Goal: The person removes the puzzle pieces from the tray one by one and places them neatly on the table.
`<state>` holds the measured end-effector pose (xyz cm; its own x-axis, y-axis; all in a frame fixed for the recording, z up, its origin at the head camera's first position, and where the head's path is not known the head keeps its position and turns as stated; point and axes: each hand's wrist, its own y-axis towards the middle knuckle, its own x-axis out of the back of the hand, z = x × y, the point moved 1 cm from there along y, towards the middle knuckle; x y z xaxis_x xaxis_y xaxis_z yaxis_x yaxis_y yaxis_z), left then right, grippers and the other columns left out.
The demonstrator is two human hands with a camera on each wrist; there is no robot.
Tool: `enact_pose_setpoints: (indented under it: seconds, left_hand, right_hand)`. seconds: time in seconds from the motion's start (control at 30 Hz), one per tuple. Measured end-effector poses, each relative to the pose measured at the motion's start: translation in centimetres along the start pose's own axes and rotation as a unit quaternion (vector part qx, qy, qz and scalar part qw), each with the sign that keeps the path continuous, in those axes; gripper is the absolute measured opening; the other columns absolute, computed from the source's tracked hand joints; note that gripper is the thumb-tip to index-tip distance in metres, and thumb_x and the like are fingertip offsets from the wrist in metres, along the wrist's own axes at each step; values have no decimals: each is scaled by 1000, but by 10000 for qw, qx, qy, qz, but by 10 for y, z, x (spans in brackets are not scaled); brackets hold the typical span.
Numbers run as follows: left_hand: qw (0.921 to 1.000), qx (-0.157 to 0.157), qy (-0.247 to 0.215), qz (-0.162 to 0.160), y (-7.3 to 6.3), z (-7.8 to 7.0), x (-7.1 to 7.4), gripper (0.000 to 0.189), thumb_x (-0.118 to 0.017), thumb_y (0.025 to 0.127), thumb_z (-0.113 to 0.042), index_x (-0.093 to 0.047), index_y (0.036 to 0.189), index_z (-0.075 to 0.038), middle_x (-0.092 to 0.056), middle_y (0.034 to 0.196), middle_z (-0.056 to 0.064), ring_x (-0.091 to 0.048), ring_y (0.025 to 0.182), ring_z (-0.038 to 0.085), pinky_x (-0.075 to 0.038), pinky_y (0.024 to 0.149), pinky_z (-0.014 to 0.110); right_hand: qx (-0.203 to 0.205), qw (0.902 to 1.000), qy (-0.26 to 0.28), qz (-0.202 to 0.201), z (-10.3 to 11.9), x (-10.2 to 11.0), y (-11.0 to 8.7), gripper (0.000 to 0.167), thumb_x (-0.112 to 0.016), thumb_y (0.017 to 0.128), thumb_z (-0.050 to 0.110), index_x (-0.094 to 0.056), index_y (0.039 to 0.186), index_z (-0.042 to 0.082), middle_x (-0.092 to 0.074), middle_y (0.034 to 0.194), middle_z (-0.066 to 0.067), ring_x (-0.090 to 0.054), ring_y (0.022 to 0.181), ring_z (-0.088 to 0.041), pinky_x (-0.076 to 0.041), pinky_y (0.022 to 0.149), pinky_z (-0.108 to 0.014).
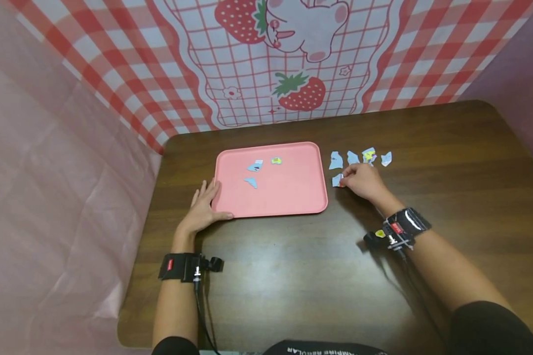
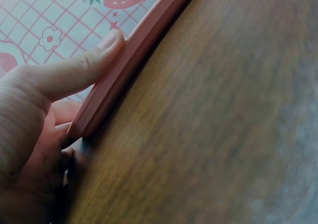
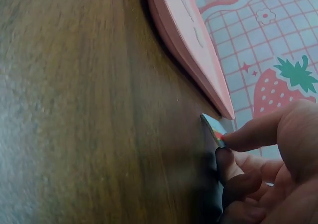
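My right hand point(image 1: 363, 180) pinches a small light blue paper piece point(image 1: 336, 181) with a touch of red between thumb and fingertips, just right of the pink tray point(image 1: 293, 202). In the right wrist view the paper piece point(image 3: 212, 127) is tilted, with one edge lifted toward the fingers. At the tray's near left corner my left hand point(image 1: 201, 211) is spread, fingers along the left side and thumb at the front rim. Inside the tray lie a blue piece with white point(image 1: 255, 166), a plain blue piece point(image 1: 250, 182) and a small yellow piece point(image 1: 276, 160).
Beyond my right hand lie more torn pieces: a blue one point(image 1: 335, 160), another blue one point(image 1: 353, 158), a yellow and blue one point(image 1: 369, 155) and a pale one point(image 1: 386, 159). The wooden table point(image 1: 275, 276) meets a strawberry-patterned cloth point(image 1: 288, 64) at the back.
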<state>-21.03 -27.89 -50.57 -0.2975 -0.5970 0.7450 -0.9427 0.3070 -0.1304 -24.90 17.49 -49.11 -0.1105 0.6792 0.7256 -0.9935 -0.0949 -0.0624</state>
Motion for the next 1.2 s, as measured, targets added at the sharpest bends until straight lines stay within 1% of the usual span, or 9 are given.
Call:
enact_pose_setpoints:
  seconds: [0.13, 0.23, 0.4, 0.57, 0.7, 0.93, 1.13, 1.2]
  left_hand:
    - [10000, 29, -7, -1, 0, 1, 1, 114, -86, 77, -41, -17, 161, -4, -7, 168, 12, 9, 154, 32, 9, 120, 51]
    - [10000, 40, 6, 25, 0, 2, 1, 114, -85, 78, -42, -17, 161, -4, -6, 168, 12, 9, 154, 33, 9, 120, 51]
    - [10000, 70, 9, 55, -1, 3, 0, 115, -85, 78, -44, -16, 161, -4, -5, 169, 11, 10, 154, 31, 9, 121, 50]
    - [10000, 65, -6, 9, -1, 2, 1, 114, -84, 78, -44, -17, 161, -4, -6, 169, 9, 10, 154, 31, 9, 121, 50]
    - [10000, 74, 5, 0, -1, 3, 1, 113, -84, 79, -44, -17, 161, -5, -6, 169, 8, 10, 154, 30, 9, 121, 50]
    - [10000, 39, 18, 1, 0, 4, 1, 112, -83, 79, -44, -17, 161, -5, -6, 169, 9, 10, 154, 30, 9, 121, 49]
    - [10000, -10, 7, 4, 1, 3, 0, 114, -85, 78, -43, -17, 161, -4, -6, 169, 9, 9, 154, 30, 9, 121, 49]
    - [10000, -19, -43, 8, 1, 2, 0, 114, -85, 78, -43, -17, 161, -4, -6, 169, 9, 10, 154, 30, 9, 121, 49]
  right_hand:
    - [-156, 9998, -103, 58, 3, -1, 0, 30, -69, 83, 13, -72, 108, -5, -72, 104, -22, -64, 100, -39, -47, 89, -51]
    - [-199, 9996, -177, 30, 6, -2, -1, 34, -71, 82, 12, -71, 112, -5, -72, 108, -24, -64, 103, -42, -47, 91, -54]
    - [-234, 9992, -317, -82, 8, -3, -3, 34, -73, 83, 14, -72, 112, -5, -72, 108, -24, -64, 105, -45, -47, 92, -55]
    - [-291, 9984, -427, -228, 8, -3, -2, 34, -75, 83, 18, -73, 110, -3, -72, 108, -23, -63, 106, -46, -47, 91, -55]
    - [-366, 9982, -415, -228, 8, -3, -1, 33, -76, 82, 18, -73, 108, -1, -73, 107, -22, -63, 106, -46, -47, 90, -54]
    - [-410, 9981, -370, -260, 9, -2, -2, 32, -74, 82, 17, -73, 108, -1, -72, 108, -23, -63, 104, -46, -48, 88, -54]
    - [-363, 9976, -338, -474, 8, -1, -3, 26, -70, 86, 17, -73, 104, -2, -72, 104, -24, -64, 103, -46, -47, 87, -55]
    - [-323, 9975, -323, -547, 9, -1, -2, 24, -69, 86, 16, -73, 102, -2, -72, 100, -23, -64, 100, -45, -47, 86, -55]
